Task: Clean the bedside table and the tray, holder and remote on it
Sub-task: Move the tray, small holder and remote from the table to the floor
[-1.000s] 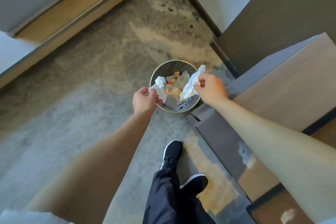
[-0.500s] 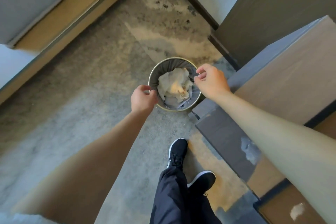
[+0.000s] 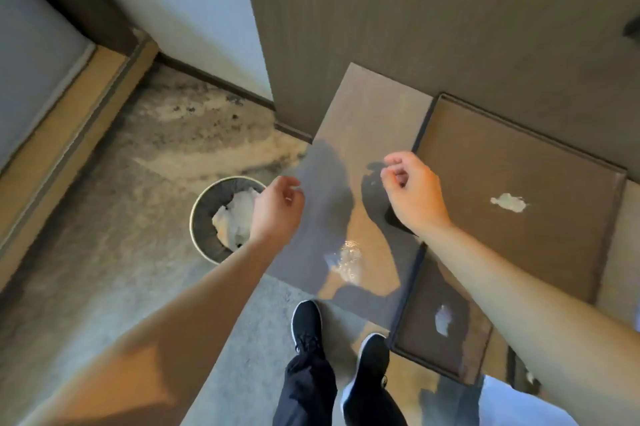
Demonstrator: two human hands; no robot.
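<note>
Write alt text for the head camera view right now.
Two empty hands, left and right, hover above a brown bedside table with white smears. A tray sits at right; a bin of crumpled tissues stands on the floor at left.

There is a single view, taken from the person's head and aimed steeply down and forward. Its wide angle bends straight edges near the borders. Both forearms reach in from the bottom corners, with the left hand [image 3: 277, 207] and right hand [image 3: 412, 193] near the centre of the picture. The desk [image 3: 367, 135] fills the right half at close range, the carpeted floor [image 3: 114, 218] and round waste bin [image 3: 204, 218] lie further below on the left, and the shoes [image 3: 306, 325] stand at the lower edge.
</note>
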